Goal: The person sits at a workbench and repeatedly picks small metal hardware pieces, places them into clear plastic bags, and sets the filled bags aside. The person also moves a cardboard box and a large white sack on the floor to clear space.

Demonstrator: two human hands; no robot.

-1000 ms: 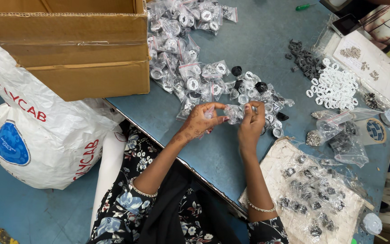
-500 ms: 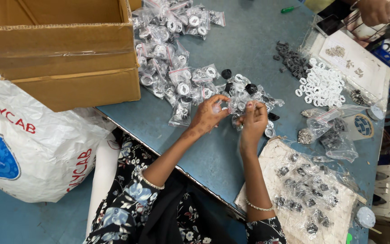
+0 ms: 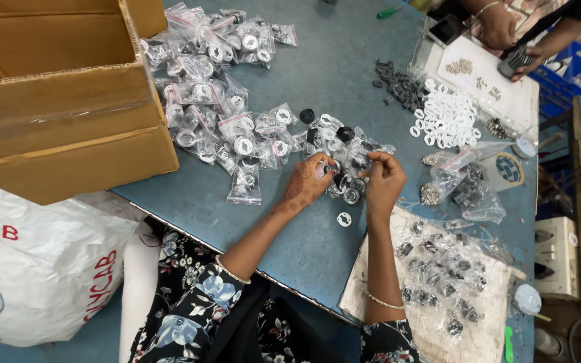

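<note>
A blue-grey tabletop carries everything seen from the head view. A brown cardboard box stands well to the left of the fingers, and a heap of small clear bags holding ring parts is spread between the box and the fingers. A sheet with dark parts in clear wrap lies just right of the right forearm.

Both forearms are stretched forward from the lower edge, converging over a small pile of loose black and white ring parts. The left hand is bent at the wrist, palm turned inward, its fingers curled and pinched on a small part at the pile's near edge. The right hand is held knuckles up, thumb and forefinger closed together on a small clear bag between the two hands; what exactly is gripped cannot be made out. A single white ring lies on the tabletop just below the fingertips, apart from them.
</note>
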